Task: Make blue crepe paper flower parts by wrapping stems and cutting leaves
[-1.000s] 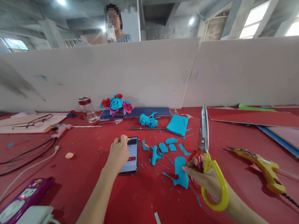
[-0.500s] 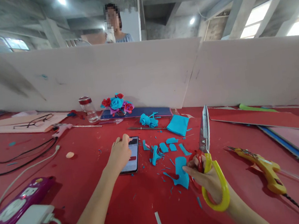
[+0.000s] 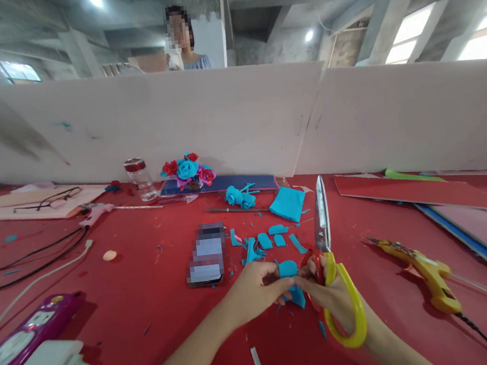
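Between my hands is a piece of blue crepe paper (image 3: pixel 288 269), partly hidden by the fingers. My left hand (image 3: pixel 261 291) is closed on its left side, thumb on top. My right hand (image 3: pixel 335 292) holds a pair of scissors (image 3: pixel 322 215) with yellow and red handles, blades together and pointing away. Its thumb and fingertips also touch the blue paper. Several cut blue pieces (image 3: pixel 265 240) lie just beyond the hands. A phone (image 3: pixel 206 256) rests to their left with its screen lit.
A yellow glue gun (image 3: pixel 427 273) lies at right, near coloured sheets (image 3: pixel 484 232). Blue paper roses (image 3: pixel 240 196), a flower bunch (image 3: pixel 189 171) and a lidded jar (image 3: pixel 141 180) stand farther back. A purple power strip (image 3: pixel 33 332) is at left. A person (image 3: pixel 185 37) is behind the white partition (image 3: pixel 175 114).
My left hand has left the phone and moved right to grip the blue paper. My right hand still holds the scissors and has shifted slightly left in view.
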Demonstrator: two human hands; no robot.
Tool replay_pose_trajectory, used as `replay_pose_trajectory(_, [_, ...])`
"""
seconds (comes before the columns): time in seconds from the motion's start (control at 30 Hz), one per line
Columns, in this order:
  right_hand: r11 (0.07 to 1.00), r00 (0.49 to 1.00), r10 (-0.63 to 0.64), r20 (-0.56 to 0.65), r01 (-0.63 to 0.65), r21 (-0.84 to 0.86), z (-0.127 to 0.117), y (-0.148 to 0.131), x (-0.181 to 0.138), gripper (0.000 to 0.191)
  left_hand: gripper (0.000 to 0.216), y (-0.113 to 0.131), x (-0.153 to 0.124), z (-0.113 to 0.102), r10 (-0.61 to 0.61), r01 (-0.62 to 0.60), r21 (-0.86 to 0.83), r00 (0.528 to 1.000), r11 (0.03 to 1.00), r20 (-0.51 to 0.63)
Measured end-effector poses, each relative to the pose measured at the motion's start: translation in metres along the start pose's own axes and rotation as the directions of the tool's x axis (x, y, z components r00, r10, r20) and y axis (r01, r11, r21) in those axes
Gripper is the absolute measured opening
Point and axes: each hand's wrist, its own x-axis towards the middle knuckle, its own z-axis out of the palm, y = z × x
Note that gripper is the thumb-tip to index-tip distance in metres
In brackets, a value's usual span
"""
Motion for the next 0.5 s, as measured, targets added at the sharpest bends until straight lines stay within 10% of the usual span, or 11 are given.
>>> replay_pose_trajectory(0.5, [0.998,0.997,0.055,-0.055,-0.054,0.017,0.0019,-0.0016,0.0004,0.039,0.025,-0.007,0.0032,-0.0001,0.068,-0.073,-0.032,0.99,0.997,-0.126])
